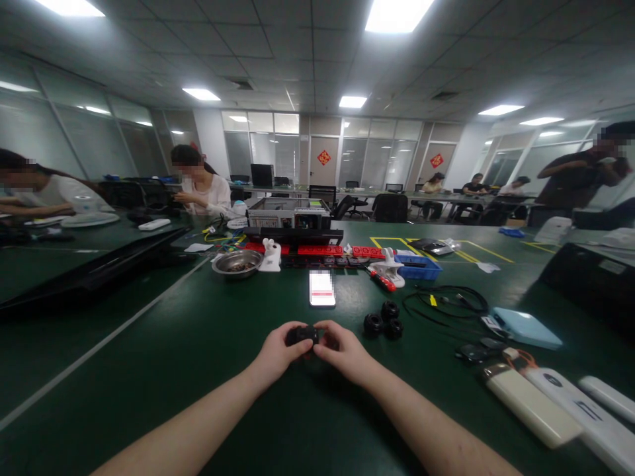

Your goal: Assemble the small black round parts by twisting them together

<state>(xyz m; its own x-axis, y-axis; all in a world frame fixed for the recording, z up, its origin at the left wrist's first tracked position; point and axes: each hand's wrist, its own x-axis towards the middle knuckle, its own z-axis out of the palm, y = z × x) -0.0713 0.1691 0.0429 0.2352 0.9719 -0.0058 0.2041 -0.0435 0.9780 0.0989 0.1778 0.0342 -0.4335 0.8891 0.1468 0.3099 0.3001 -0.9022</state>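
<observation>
Both my hands meet over the green table in the middle of the view. My left hand (278,349) is closed round a small black part (306,336), its thumb along the near side. At the part's right end, the thumb and fingertips of my right hand (343,350) pinch it. Fingers cover much of the part, so its exact kind is unclear. Several similar black ribbed round pieces (383,321) lie in a cluster to the right of my right hand. A lit phone (322,288) lies just beyond my hands.
A metal bowl (238,263) with small bits, a red-handled screwdriver (383,280), a blue tray (419,267) and an open computer case (290,213) lie farther back. Black cables (446,301), a light-blue box (526,328) and a cream power bank (533,404) lie right. Other people sit beyond.
</observation>
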